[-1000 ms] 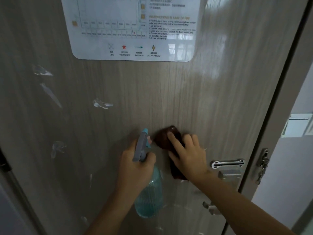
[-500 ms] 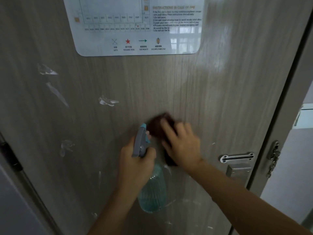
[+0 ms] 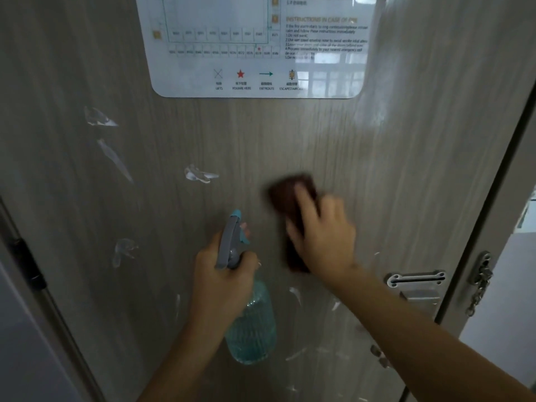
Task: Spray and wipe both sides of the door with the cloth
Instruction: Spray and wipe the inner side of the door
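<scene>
The wood-grain door (image 3: 391, 175) fills nearly the whole frame, its edge running down the right side. White smears of spray (image 3: 200, 174) dot its left half and lower centre. A glossy evacuation notice (image 3: 261, 44) is stuck at the top centre of the frame. At the lower right, a metal latch plate (image 3: 416, 278) sits on the door, and a door chain (image 3: 480, 282) hangs just beyond the door's edge. A dark hinge (image 3: 27, 264) shows at the left edge.

The right hand (image 3: 324, 236), at centre frame, lies flat with its fingers (image 3: 304, 198) straight, pressing the dark brown cloth (image 3: 290, 195) against the door; the cloth is blurred. Just to its left and lower, the left hand (image 3: 223, 282) grips the neck of the spray bottle (image 3: 251, 329), fingers curled round it below the grey trigger head (image 3: 232, 239). The blue-tinted bottle hangs beneath the hand, close to the door.
</scene>
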A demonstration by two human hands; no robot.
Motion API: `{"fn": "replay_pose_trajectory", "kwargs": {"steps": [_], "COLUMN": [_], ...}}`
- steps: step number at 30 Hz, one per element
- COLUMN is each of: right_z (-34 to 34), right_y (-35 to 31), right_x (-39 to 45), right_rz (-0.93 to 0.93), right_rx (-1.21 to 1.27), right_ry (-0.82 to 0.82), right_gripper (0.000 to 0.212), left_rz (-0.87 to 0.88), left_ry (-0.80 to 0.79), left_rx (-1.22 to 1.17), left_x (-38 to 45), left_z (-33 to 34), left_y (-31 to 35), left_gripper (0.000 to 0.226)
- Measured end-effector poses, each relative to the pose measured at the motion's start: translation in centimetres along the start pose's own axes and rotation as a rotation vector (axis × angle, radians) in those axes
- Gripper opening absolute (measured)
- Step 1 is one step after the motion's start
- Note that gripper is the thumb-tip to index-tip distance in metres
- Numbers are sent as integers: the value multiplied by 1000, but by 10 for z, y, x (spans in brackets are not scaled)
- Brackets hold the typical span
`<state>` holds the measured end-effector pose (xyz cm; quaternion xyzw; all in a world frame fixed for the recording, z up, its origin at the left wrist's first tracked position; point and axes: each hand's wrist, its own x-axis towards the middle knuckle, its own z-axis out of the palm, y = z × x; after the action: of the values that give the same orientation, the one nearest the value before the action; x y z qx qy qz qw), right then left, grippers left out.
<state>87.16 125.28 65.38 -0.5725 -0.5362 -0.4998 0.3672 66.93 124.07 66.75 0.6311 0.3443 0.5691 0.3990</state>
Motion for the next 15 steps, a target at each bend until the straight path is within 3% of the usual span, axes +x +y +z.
{"fn": "replay_pose_trajectory", "kwargs": {"steps": [2, 4, 10, 13, 15], "right_z": [3, 0, -19, -17, -10], "right_y": [3, 8, 2, -11, -29], "right_x": [-38, -45, 66, 105, 98], "right_rz": [-144, -120, 250, 293, 211], "right_rx": [0, 7, 72, 29, 11], "right_ry": [-81, -87, 65, 95, 81], "right_gripper": [55, 50, 50, 51, 50], "left_rz": [23, 26, 30, 25, 33], "left_ry": [1, -3, 51, 59, 70], "left_rx": [8, 10, 54, 97, 102], "left_x": [0, 1, 13, 18, 21], "left_z": [-6, -13, -34, -44, -49], "left_y": [-3, -2, 13, 15, 16], "left_gripper": [34, 10, 20, 23, 28]}}
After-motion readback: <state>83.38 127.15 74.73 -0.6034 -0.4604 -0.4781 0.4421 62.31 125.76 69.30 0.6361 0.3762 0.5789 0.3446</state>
